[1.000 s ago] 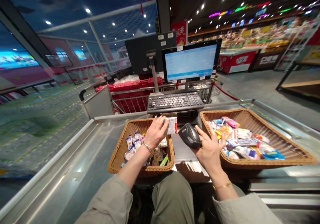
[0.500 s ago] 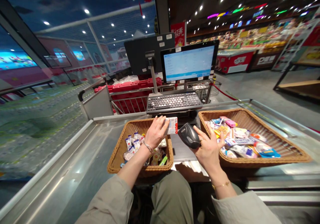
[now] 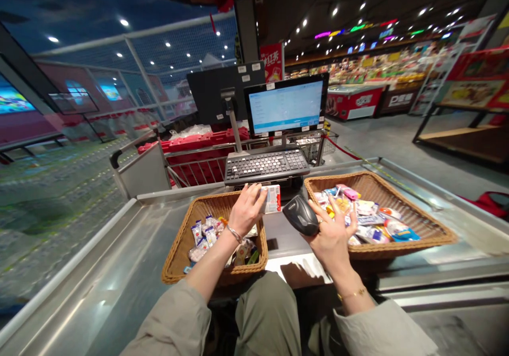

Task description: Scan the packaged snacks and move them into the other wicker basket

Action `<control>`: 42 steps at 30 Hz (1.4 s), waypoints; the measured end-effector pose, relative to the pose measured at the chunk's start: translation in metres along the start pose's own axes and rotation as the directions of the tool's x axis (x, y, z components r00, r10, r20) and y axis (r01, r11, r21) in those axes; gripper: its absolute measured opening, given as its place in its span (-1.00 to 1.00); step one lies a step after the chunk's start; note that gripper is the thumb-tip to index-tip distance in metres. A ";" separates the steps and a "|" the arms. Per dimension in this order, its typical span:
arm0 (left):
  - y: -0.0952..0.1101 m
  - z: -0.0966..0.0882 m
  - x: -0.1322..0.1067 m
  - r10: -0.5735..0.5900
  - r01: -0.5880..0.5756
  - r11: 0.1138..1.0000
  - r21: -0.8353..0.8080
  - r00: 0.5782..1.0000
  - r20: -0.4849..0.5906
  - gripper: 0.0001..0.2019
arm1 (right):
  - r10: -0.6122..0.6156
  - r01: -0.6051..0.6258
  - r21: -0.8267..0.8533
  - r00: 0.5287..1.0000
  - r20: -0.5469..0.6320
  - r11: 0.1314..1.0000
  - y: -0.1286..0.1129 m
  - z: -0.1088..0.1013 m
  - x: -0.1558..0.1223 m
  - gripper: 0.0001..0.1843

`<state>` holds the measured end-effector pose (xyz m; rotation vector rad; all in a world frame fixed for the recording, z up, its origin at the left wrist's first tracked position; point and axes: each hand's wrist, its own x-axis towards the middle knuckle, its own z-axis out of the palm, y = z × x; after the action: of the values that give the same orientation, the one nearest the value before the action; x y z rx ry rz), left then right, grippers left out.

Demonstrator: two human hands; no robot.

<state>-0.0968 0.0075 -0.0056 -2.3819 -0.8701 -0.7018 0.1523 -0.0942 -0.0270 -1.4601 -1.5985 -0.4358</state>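
Above the right side of the left wicker basket (image 3: 175,255), my left hand (image 3: 247,210) grips a small white and red box (image 3: 272,199) by its left end. My right hand (image 3: 332,239) holds a black barcode scanner (image 3: 301,215), its head facing left toward the box. Some fingers of that hand are spread beside the scanner. A short gap lies between scanner and box. Small wrapped snacks (image 3: 204,234) lie in the left basket, partly hidden by my left arm. Mixed packets (image 3: 371,218) lie in the right wicker basket (image 3: 433,234), close behind my right hand.
A keyboard (image 3: 267,164) and a lit monitor (image 3: 284,106) stand behind the baskets. Both baskets rest on a metal counter (image 3: 135,260). A shopping cart (image 3: 194,167) with red contents is beyond it. White paper (image 3: 278,267) lies near my knees.
The view has turned slightly right, so the baskets and monitor appear further left. Both hands keep their holds, with the box and scanner still facing each other.
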 end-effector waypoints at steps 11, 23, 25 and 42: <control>0.028 0.012 0.038 0.079 -0.080 0.996 -0.036 0.996 -0.028 -0.15 | 0.066 -0.075 -0.094 0.993 -0.094 0.993 0.031 -0.029 0.002 -0.64; 0.068 0.028 0.081 0.143 -0.147 0.984 -0.104 0.989 -0.049 -0.26 | 0.183 -0.212 -0.155 0.966 -0.180 0.965 0.083 -0.051 -0.005 -0.55; 0.074 0.030 0.088 0.134 -0.137 0.985 -0.108 0.990 -0.041 -0.26 | 0.215 -0.245 -0.147 0.957 -0.197 0.958 0.089 -0.055 -0.006 -0.56; 0.124 0.070 0.129 0.181 -0.185 0.968 -0.168 0.983 -0.036 -0.41 | 0.424 -0.478 -0.128 0.853 -0.305 0.869 0.136 -0.079 -0.016 -0.59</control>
<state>0.0943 0.0231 -0.0125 -2.5608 -0.5921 -0.7509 0.3056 -0.1314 -0.0386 -1.7870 -0.9711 -0.5003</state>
